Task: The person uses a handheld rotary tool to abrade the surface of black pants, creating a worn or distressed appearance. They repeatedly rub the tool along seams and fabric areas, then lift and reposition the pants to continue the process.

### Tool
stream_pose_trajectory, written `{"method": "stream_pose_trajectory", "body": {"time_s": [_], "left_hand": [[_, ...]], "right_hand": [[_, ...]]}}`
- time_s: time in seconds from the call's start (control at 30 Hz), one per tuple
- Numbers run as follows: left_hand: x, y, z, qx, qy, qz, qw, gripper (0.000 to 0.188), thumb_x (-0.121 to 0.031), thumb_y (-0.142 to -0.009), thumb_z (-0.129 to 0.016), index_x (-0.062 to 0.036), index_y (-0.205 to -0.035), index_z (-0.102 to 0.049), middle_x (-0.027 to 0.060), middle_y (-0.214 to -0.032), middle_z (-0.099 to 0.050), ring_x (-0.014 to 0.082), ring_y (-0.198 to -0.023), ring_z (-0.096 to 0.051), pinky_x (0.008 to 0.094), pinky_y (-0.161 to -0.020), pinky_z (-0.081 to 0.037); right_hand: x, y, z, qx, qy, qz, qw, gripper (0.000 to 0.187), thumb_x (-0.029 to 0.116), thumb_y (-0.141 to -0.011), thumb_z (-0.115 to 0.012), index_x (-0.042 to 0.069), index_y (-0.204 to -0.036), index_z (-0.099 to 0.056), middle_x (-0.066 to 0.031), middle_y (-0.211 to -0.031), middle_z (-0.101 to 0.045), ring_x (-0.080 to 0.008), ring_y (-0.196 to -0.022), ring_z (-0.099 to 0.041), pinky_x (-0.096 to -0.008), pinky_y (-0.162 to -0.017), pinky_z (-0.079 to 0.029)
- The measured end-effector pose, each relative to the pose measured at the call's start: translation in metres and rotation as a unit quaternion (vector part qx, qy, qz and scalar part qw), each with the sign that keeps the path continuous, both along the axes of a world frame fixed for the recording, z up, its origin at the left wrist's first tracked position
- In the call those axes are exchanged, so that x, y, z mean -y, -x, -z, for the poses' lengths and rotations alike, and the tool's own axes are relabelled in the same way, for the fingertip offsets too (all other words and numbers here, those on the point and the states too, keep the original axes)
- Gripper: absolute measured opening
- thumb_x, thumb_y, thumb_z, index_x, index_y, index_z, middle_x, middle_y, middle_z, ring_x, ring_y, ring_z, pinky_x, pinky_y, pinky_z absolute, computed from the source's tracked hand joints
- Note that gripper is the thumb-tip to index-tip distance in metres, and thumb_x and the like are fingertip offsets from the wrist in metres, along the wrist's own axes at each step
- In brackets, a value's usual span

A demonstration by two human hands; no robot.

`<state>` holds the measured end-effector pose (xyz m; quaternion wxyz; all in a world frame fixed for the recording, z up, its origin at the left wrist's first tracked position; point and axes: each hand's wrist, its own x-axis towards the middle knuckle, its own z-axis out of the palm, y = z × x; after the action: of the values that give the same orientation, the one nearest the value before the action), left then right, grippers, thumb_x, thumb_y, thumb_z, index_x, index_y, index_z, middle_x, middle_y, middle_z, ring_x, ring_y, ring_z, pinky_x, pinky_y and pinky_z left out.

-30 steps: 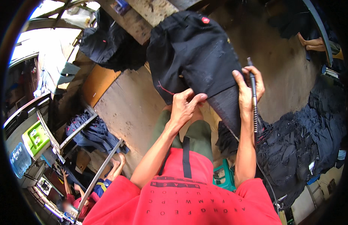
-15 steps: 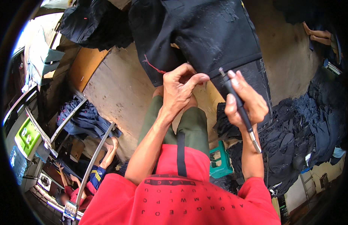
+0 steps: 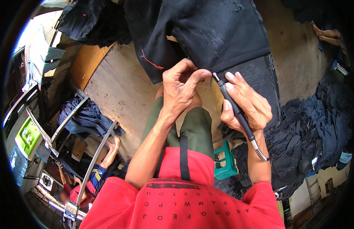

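Observation:
A pair of black trousers or shorts (image 3: 219,34) hangs in front of me, with rough, scuffed patches on the cloth. Thumb and fingers of my left hand (image 3: 179,87) pinch the lower edge of one leg. In my right hand (image 3: 253,107) is a black rotary-tool handpiece (image 3: 235,104), held like a pen, its metal tip up and its spring-sleeved end toward my wrist. The tip lies right beside my left thumb, at the cloth's edge; contact is hard to tell. A red thread (image 3: 151,61) trails on the other leg. A dark, worn board (image 3: 255,84) shows below the right leg hem.
Heaps of dark garments (image 3: 299,133) lie at the right, and a black bundle (image 3: 93,23) at the upper left. A green plastic stool (image 3: 226,162) stands beside my leg. Metal rails (image 3: 95,164) and a seated person (image 3: 85,187) are at the lower left.
My right hand has brought the handpiece leftward, so its tip is now beside my left thumb. The trousers have shifted slightly, with the red thread moving a little up and left.

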<state>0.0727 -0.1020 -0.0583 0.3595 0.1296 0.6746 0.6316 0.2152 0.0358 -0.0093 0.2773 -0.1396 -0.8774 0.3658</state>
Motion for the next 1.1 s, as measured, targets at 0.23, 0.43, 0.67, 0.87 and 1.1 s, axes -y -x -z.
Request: {"method": "stream_pose_trajectory", "body": {"time_s": [0.23,0.43,0.67,0.87,1.1], "left_hand": [[0.000,-0.001,0.000,0.003,-0.005,0.002,1.000,0.017,-0.006,-0.097,-0.083,0.0036,-0.090,-0.072,0.0057,-0.081,-0.077,0.0087,-0.077,-0.071,0.0246,-0.070,-0.055],[0.001,-0.001,-0.001,0.002,0.009,0.018,1.000,0.021,-0.013,-0.099,-0.085,-0.0006,-0.092,-0.069,0.0024,-0.084,-0.073,0.0093,-0.079,-0.070,0.0244,-0.071,-0.054],[0.003,0.000,0.002,0.010,0.014,0.016,1.000,0.019,-0.013,-0.099,-0.085,-0.0003,-0.094,-0.071,0.0024,-0.085,-0.073,0.0097,-0.079,-0.069,0.0246,-0.072,-0.054],[0.001,0.000,0.004,0.009,0.002,-0.001,1.000,0.019,-0.008,-0.097,-0.084,0.0026,-0.087,-0.071,0.0064,-0.082,-0.079,0.0087,-0.078,-0.073,0.0240,-0.069,-0.055],[0.001,0.002,0.009,0.001,-0.009,0.002,1.000,0.019,-0.008,-0.096,-0.085,0.0026,-0.088,-0.071,0.0060,-0.082,-0.079,0.0080,-0.078,-0.073,0.0238,-0.069,-0.054]], "right_hand": [[-0.001,0.000,-0.002,0.014,-0.010,-0.010,1.000,0.030,-0.001,-0.082,-0.070,-0.011,-0.109,-0.077,-0.0280,-0.101,-0.080,-0.0425,-0.104,-0.081,-0.0545,-0.099,-0.066],[-0.001,0.000,0.000,0.002,-0.015,0.021,1.000,0.031,0.000,-0.081,-0.070,-0.010,-0.109,-0.077,-0.0273,-0.101,-0.080,-0.0410,-0.102,-0.082,-0.0517,-0.097,-0.067],[-0.002,0.000,0.001,0.007,-0.020,0.029,0.999,0.032,0.001,-0.081,-0.068,-0.013,-0.108,-0.077,-0.0301,-0.101,-0.080,-0.0421,-0.101,-0.082,-0.0522,-0.096,-0.067],[-0.001,0.000,0.002,0.005,-0.010,0.045,0.999,0.031,0.000,-0.079,-0.074,-0.006,-0.110,-0.079,-0.0217,-0.099,-0.081,-0.0393,-0.103,-0.082,-0.0510,-0.098,-0.067],[-0.002,-0.001,0.003,0.003,-0.009,0.064,0.998,0.031,0.000,-0.079,-0.073,-0.007,-0.108,-0.079,-0.0220,-0.098,-0.081,-0.0394,-0.102,-0.082,-0.0508,-0.098,-0.067]]}}
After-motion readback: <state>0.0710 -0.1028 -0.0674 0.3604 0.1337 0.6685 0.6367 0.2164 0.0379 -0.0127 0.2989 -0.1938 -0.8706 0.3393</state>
